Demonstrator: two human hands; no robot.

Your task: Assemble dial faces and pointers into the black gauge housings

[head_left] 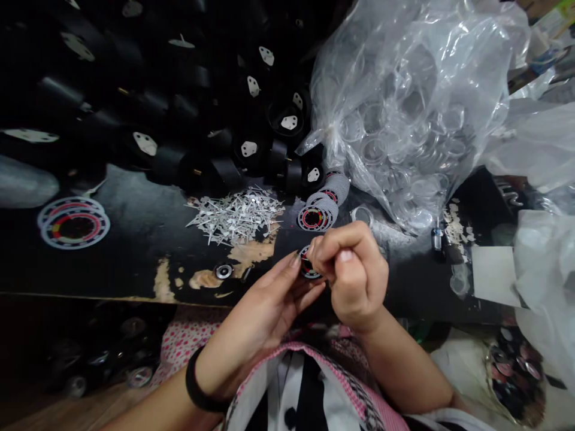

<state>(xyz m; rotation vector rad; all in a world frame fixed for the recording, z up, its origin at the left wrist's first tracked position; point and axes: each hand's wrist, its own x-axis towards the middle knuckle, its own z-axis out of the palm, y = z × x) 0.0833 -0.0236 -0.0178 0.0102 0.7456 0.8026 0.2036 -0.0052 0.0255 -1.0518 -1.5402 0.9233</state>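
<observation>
Near the front edge of the bench, my left hand (281, 299) grips a small round gauge (309, 267) with a black, red and white dial, thumb on its near rim. My right hand (357, 278) is curled closed over the dial's right side. Its fingertips press together at the dial face, and whatever they pinch is hidden. Just beyond the hands lies a fanned stack of round printed dials (314, 216). To their left is a heap of thin white pointers (238, 215). A small round metal-and-black part (223, 271) rests left of my left hand.
Black round housings (215, 170) with white plates pile up along the back. A plastic bag (417, 114) of clear round covers bulges at the right. Larger dials (74, 224) lie at left. A small screwdriver (437, 236) and white card (495, 274) are at right.
</observation>
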